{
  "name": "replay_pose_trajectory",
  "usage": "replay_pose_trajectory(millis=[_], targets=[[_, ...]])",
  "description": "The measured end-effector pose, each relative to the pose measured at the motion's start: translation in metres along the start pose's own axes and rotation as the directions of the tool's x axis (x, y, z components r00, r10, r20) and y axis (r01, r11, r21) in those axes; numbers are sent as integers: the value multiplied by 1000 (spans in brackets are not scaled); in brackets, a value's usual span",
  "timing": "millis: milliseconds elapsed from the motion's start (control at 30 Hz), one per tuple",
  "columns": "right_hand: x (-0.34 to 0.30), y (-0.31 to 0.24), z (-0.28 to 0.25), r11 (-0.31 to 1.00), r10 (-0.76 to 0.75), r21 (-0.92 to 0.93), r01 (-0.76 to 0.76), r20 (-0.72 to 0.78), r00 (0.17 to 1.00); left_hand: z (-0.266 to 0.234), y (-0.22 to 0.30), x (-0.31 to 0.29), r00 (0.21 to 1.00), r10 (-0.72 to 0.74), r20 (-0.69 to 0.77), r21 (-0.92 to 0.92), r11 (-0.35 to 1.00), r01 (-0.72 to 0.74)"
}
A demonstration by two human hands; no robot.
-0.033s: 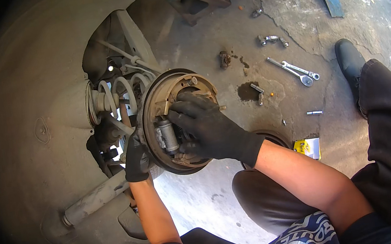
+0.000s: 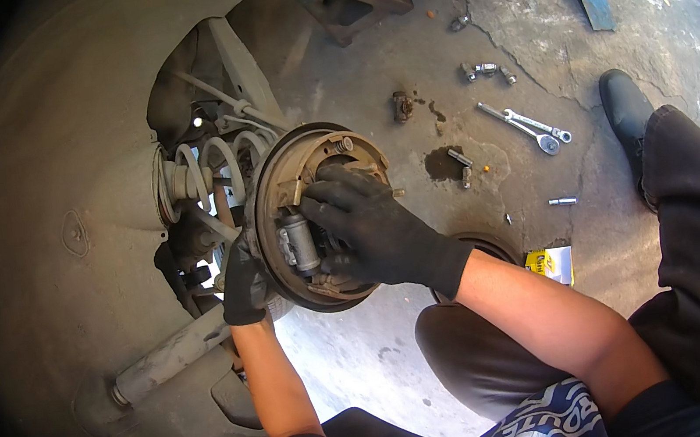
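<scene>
A drum brake assembly (image 2: 265, 230) with a round rusty backing plate and curved brake shoes (image 2: 370, 152) faces me at the middle. Inside it sits a silver-grey wheel cylinder (image 2: 303, 244), standing nearly upright. My right hand (image 2: 369, 229), in a black glove, reaches across the hub area. Its curled fingers are at the cylinder's upper end and its thumb near the lower end, closed about it; part of this contact is hidden. My left hand (image 2: 244, 284), also gloved, is bent closed behind the plate's left edge. Its fingertips and whatever they hold are hidden.
Left of the brake are a coil spring (image 2: 221, 158), a shock absorber (image 2: 175, 352) and the wheel well (image 2: 52, 169). On the floor lie a ratchet (image 2: 524, 129), a wrench (image 2: 538, 125), several sockets, a rusty part (image 2: 402, 106), a brake drum (image 2: 486, 246) and a yellow-white box (image 2: 551, 266).
</scene>
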State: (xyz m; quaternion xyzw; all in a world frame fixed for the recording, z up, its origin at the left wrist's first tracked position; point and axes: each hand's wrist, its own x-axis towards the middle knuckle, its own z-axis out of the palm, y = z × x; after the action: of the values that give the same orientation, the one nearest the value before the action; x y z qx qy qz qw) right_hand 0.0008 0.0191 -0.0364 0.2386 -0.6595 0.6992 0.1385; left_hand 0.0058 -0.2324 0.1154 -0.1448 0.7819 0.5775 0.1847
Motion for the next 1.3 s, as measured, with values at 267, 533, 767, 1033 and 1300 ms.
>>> replay_pose_trajectory(millis=[267, 533, 767, 1033, 1300], targets=[[4, 4, -1, 1000, -1, 9, 0, 11, 1000, 15, 11, 7, 995, -35, 97, -313, 948, 64], [4, 1, -4, 1000, 26, -2, -26, 55, 998, 10, 7, 6, 995, -24, 94, -193, 980, 42], [7, -3, -10, 998, 52, 27, -54, 71, 996, -4, -5, 1, 999, -20, -35, -109, 994, 16], [18, -25, -4, 979, 186, 87, -182, -41, 982, 20, 7, 6, 997, 13, 75, -32, 999, -11], [25, -23, -5, 957, 266, 110, -269, 39, 963, 16, -4, 16, 997, 69, 44, 130, 989, -74]])
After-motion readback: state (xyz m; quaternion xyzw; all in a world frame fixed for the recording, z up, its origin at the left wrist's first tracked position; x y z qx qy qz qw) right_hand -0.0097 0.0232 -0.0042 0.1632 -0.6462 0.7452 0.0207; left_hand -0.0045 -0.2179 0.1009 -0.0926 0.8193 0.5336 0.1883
